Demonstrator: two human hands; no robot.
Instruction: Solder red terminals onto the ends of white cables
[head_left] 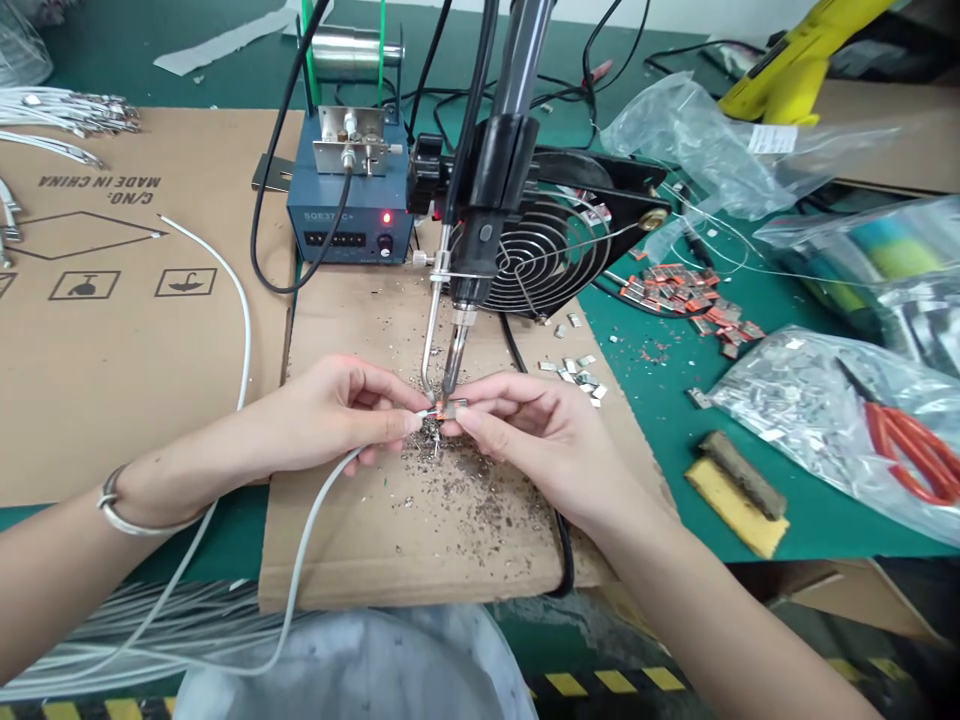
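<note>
Between finger and thumb, my left hand (360, 410) pinches a white cable (311, 530) close to its stripped end, where thin coloured wires show. My right hand (529, 425) grips a small metal and orange USB connector (452, 408), which meets the wire ends. Right above them, the tip of a stand-mounted soldering iron (454, 360) comes down at the joint. Beside the iron, a thin bent solder feed tube (430, 345) ends at the same spot. Whether the iron touches the connector is too small to tell.
A blue solder feeder (349, 215) with a lit red light and a fan (525, 255) stand behind. Orange connectors (675, 290), metal shells (577, 375), a sponge (735, 500) and red-handled pliers (911, 450) lie to the right. Solder debris covers the cardboard (352, 560).
</note>
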